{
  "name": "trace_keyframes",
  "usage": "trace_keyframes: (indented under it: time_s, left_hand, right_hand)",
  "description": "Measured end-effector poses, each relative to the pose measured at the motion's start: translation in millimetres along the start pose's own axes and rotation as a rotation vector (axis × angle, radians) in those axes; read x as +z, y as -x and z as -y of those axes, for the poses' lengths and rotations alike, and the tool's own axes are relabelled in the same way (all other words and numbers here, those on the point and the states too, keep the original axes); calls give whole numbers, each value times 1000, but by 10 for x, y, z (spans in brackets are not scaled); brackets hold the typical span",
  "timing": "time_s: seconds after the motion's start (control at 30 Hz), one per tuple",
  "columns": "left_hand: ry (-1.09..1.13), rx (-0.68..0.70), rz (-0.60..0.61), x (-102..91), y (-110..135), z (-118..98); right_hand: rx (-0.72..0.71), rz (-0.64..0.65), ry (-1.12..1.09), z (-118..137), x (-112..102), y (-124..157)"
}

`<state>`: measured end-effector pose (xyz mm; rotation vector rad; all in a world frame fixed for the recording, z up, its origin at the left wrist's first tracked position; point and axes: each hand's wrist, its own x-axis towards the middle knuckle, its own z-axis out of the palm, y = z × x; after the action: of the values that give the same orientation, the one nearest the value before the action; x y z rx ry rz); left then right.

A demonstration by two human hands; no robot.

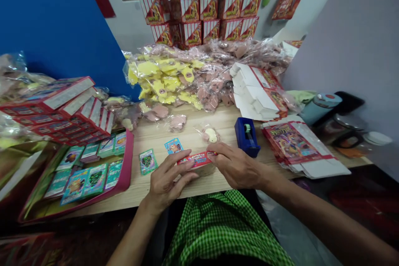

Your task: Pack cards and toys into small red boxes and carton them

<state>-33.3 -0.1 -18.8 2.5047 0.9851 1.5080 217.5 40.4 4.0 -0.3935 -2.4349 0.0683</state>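
surface: wooden table (218, 122), centre frame, red cartons (199, 8) stacked behind.
left hand (166, 181): fingers clamped over left end of small red box (199, 161).
right hand (235, 166): fingertips pinch its right end.
box place: lower centre, near table's front edge.
nearby: green card (147, 161) left of box; blue tape dispenser (247, 135) to the right.

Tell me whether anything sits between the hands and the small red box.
Nothing visible does: the left hand and right hand both grip the small red box at the table edge. The bagged toy lies behind it.
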Motion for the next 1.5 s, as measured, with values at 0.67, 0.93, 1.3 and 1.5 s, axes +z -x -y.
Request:
trace_keyframes:
  time_s: [0.67,0.93,1.3,1.5]
  left_hand:
    - [-102,-5,-84,511,-260,-285]
    - [-160,66,-7,458,-334,-335]
    - [-149,37,-11,471,-284,-338]
    - [-152,40,-38,456,-292,-337]
  right_hand:
    - [1548,-396,-435,-340,-259,822]
    - [1436,-505,-223,-196,20,1109]
    - [1046,-394,-585,480,-243,420]
    - [1014,-340,-1062,457,-88,-23]
